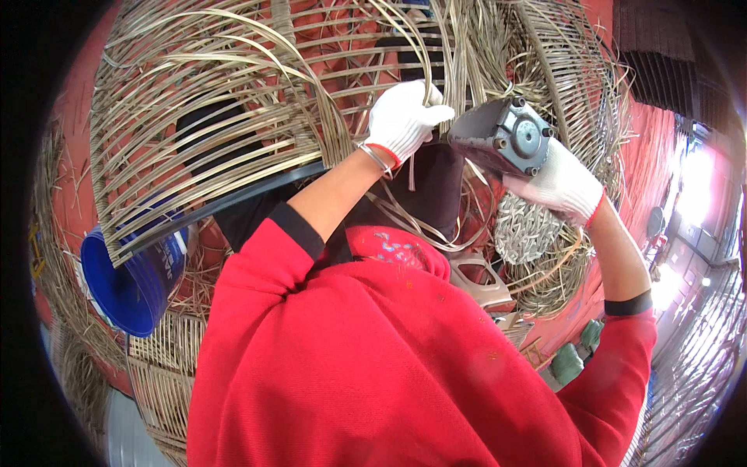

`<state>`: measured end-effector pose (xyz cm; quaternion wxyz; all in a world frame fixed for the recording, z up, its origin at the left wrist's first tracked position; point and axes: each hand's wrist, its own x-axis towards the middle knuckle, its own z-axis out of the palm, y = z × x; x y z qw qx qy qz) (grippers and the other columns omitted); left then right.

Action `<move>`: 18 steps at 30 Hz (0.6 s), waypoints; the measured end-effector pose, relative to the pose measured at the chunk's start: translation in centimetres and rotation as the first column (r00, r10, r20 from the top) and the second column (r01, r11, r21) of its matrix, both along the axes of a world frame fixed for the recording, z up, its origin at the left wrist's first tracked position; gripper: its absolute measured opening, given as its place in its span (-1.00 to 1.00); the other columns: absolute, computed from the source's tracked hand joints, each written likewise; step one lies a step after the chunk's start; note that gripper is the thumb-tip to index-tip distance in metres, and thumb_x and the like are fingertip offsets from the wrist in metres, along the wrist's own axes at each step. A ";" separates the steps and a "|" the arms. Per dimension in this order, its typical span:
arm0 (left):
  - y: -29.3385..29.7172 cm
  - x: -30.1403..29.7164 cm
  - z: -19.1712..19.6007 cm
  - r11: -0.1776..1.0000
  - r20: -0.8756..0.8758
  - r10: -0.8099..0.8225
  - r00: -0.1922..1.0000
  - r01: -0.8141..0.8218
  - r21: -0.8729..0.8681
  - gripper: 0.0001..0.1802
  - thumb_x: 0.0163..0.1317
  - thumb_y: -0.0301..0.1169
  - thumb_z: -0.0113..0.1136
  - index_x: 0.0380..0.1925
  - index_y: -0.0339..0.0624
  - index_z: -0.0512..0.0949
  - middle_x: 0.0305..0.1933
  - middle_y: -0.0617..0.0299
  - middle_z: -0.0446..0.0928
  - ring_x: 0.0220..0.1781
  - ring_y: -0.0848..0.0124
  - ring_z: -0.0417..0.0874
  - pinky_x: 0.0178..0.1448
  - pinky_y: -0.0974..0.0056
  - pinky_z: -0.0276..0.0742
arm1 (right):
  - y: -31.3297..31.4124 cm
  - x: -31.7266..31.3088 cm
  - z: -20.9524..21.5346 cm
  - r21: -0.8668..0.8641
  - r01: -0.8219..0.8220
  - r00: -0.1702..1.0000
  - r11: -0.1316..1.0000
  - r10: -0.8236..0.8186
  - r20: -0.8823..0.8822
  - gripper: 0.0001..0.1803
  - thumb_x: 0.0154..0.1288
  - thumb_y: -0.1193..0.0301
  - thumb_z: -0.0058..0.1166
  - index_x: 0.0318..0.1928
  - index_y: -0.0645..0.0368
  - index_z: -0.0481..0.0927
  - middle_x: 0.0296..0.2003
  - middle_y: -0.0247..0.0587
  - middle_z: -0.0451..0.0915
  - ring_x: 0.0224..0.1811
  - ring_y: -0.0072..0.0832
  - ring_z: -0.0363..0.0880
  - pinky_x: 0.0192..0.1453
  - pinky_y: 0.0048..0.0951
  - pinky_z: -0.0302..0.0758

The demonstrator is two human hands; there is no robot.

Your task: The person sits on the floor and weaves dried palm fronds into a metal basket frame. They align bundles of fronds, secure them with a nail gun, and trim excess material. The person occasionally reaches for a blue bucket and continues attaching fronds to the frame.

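Note:
My left hand [403, 121], in a white knit glove with a red cuff, is closed with its thumb pointing right. It grips pale wicker strips [426, 58] that run up from the fist. My right hand [566, 183], gloved alike, is wrapped round a grey pneumatic nail gun [502, 136]; its bolted round cap faces up and its nose is hidden beneath. The gun is just right of my left hand, beside a bundle of upright strips. A half-woven wicker panel [226, 101] with a dark frame bar [249, 194] spreads to the left, its strips bowing across open gaps.
A blue bucket [128, 280] lies tilted at the lower left. Loose wicker heaps [498, 47] cover the red floor [654, 148] ahead. A braided wicker coil [525, 229] and a beige plastic piece [481, 276] are near my right arm. Green sacks [568, 362] stand farther right.

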<state>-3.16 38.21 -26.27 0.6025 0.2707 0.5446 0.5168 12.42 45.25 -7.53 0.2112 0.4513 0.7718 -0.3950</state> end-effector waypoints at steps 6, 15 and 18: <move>-2.8 -2.6 3.0 0.985 0.083 0.153 0.985 -0.145 -0.092 -0.62 0.41 -0.09 0.11 -0.34 -0.20 0.58 -0.49 0.33 0.55 -0.53 0.58 0.54 -0.44 0.46 0.47 | -1.7 3.0 1.6 -0.207 0.586 0.786 0.784 -0.611 -0.089 -0.61 0.15 0.53 0.27 0.02 0.23 0.54 -0.45 -0.42 0.54 -0.57 -0.70 0.39 -0.51 -0.58 0.36; -4.6 -3.3 5.1 0.993 0.208 -0.093 0.974 0.077 0.086 -0.63 0.49 -0.10 -0.03 -0.34 -0.13 0.53 -0.42 0.28 0.62 -0.51 0.54 0.58 -0.45 0.47 0.40 | -3.2 5.3 1.0 -0.267 0.606 0.679 0.749 -0.662 -0.317 -0.74 0.20 0.49 0.33 -0.14 0.27 0.57 -0.46 -0.38 0.53 -0.53 -0.63 0.43 -0.41 -0.53 0.39; -4.4 -4.0 6.0 0.986 0.182 -0.162 0.970 0.167 -0.012 -0.70 0.42 -0.14 0.13 -0.26 -0.16 0.56 -0.38 0.26 0.64 -0.45 0.55 0.63 -0.44 0.49 0.46 | -3.9 4.8 0.4 -0.239 0.620 0.667 0.747 -0.663 -0.340 -0.54 0.18 0.47 0.38 0.08 0.26 0.55 -0.15 -0.30 0.63 -0.24 -0.63 0.55 -0.16 -0.51 0.54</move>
